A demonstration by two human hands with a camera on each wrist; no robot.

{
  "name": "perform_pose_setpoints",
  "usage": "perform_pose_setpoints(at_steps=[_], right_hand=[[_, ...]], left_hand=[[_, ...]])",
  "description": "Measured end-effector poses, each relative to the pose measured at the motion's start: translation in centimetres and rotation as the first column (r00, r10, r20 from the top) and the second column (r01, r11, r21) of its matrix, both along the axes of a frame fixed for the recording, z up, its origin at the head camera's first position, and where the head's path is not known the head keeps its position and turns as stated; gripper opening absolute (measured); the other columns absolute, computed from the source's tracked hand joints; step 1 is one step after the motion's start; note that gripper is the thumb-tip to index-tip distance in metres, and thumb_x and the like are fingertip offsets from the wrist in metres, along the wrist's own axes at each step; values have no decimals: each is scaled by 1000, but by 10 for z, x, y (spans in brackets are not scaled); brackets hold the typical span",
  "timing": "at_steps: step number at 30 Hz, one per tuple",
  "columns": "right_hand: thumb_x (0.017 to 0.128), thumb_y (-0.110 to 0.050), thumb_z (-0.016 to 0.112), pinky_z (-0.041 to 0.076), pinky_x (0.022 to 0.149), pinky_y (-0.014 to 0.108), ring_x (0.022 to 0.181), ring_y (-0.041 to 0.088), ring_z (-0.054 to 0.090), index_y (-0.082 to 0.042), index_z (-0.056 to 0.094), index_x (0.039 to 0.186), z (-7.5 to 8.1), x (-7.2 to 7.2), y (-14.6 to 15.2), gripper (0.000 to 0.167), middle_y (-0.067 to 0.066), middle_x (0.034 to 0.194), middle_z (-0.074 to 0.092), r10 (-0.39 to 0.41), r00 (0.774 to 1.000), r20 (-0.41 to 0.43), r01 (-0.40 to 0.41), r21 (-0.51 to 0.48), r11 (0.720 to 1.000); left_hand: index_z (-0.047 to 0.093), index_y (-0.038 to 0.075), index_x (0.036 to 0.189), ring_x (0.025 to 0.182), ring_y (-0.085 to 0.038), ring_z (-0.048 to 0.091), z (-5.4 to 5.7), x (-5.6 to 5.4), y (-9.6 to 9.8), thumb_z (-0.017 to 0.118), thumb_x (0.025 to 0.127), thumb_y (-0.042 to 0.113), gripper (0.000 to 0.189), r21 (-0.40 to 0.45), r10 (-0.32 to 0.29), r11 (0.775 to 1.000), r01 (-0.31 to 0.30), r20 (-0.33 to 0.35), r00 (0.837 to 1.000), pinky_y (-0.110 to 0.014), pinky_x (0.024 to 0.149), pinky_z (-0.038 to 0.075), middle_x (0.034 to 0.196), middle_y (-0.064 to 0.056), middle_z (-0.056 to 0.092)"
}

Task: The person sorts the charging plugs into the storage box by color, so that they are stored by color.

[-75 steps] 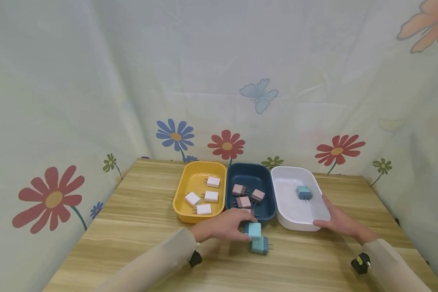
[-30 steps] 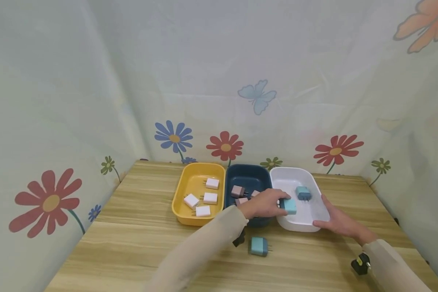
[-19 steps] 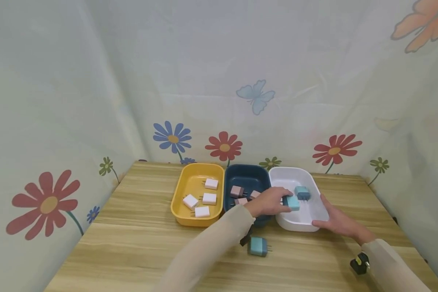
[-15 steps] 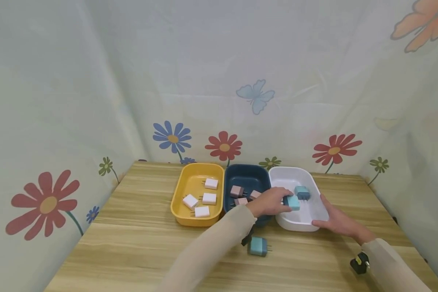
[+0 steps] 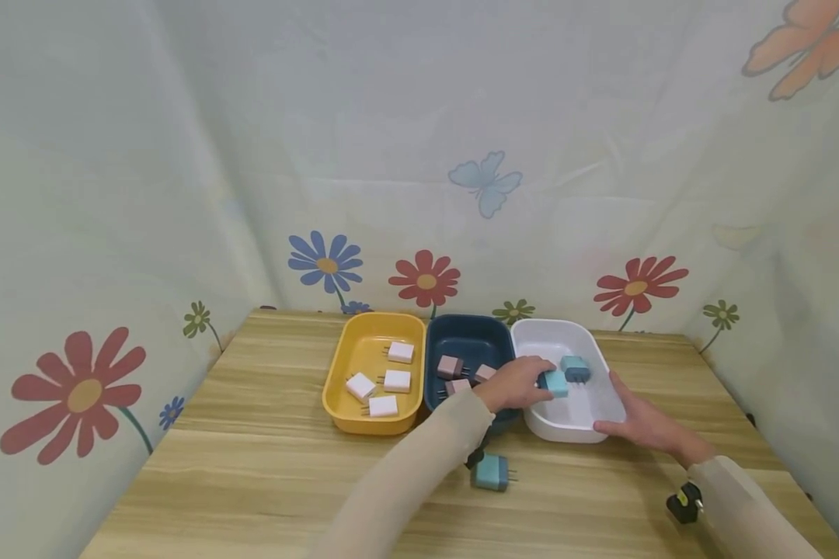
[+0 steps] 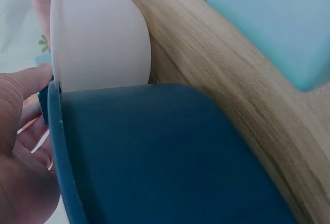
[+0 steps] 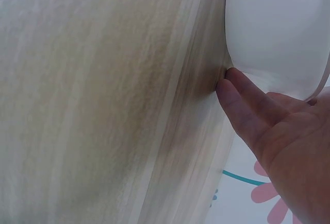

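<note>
My left hand (image 5: 513,384) reaches over the dark blue bin (image 5: 470,324) into the white bin (image 5: 566,425). Its thumb and fingers pinch a teal two-tone plug charger (image 5: 555,383), low in that bin. Just behind it lies another teal charger (image 5: 575,368). In the left wrist view, the bins' walls hide most of the held charger. My right hand (image 5: 646,423) holds the white bin at its front right corner, thumb at the front rim and fingers along the outer side. A third teal charger (image 5: 492,472) lies on the table in front of the dark blue bin.
A yellow bin (image 5: 330,388) with several white chargers stands at the left of the row. Several pinkish chargers (image 5: 450,366) lie in the dark blue bin, partly hidden by the left hand. Wood-grain table (image 5: 252,458) surrounds the bins; a flower-printed sheet (image 5: 391,140) rises behind.
My left hand picked up a teal charger from the table and carried it right into the white bin. Lately it shifted only slightly. The right hand has kept its place on the bin.
</note>
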State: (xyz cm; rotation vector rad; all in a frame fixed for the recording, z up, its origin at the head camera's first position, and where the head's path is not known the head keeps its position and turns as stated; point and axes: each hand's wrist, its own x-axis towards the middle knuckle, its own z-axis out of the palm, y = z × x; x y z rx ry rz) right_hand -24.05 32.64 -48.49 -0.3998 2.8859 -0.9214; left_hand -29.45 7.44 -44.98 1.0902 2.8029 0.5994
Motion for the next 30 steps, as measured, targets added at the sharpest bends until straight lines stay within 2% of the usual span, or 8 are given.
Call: perform_pose_setpoints(at_steps=[10,17,24,30], right_hand=[[83,-39,71,35,95,64,120,48,39,1,-5,149,-1,0,1,108,35,146,17,14,1000,-10,-15,-25,1000],[83,-41,71,32,95,66,124,52,33,2,-5,149,-2,-1,2,110,36,147,14,1,1000,9,-1,-12,1000],[82,-43,70,28,96,67,126,53,29,3,-5,148,-3,0,0,110,36,147,12,-3,1000,14,4,-11,1000],[81,-44,71,31,95,67,124,52,32,0,-6,149,-4,0,1,112,35,148,13,0,1000,-4,0,-7,1000]], left_hand=[[51,13,135,113,-7,49,-3,-8,-1,64,91,32,50,11,19,1000,-19,-3,1000,-22,100,37,130,1,55],[52,13,135,108,-7,51,-6,-13,0,65,90,30,50,18,33,999,-33,-22,999,-21,97,39,125,0,56],[52,13,135,120,-11,49,-7,-18,-4,59,94,22,43,102,111,989,-104,-64,992,-25,101,38,131,-1,54],[52,13,134,115,-11,52,-7,-19,-14,60,94,23,42,150,132,980,-129,-10,991,-26,95,43,130,-1,54]])
